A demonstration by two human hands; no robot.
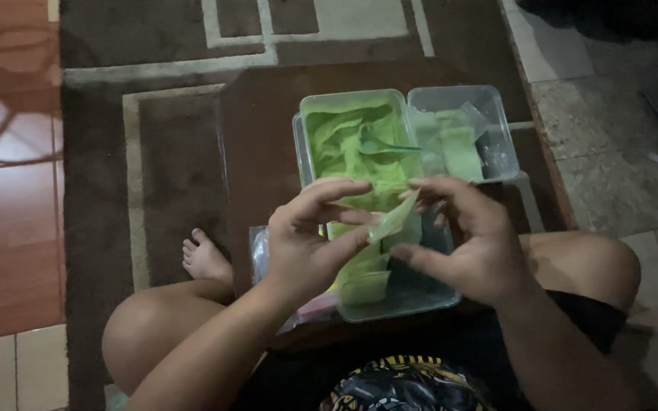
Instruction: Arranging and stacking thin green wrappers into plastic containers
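Both the left hand [306,243] and right hand [470,240] have fingers clamped on a small clear plastic packet of green paste [392,221] above a clear plastic tub of green paste [356,141]

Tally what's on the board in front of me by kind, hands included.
Clear plastic containers: 3, one with green paste, one behind it to the right, one nearest
Green spoon: 1
Small green packet held in fingers: 1
Hands: 2, left hand, right hand
Total: 7
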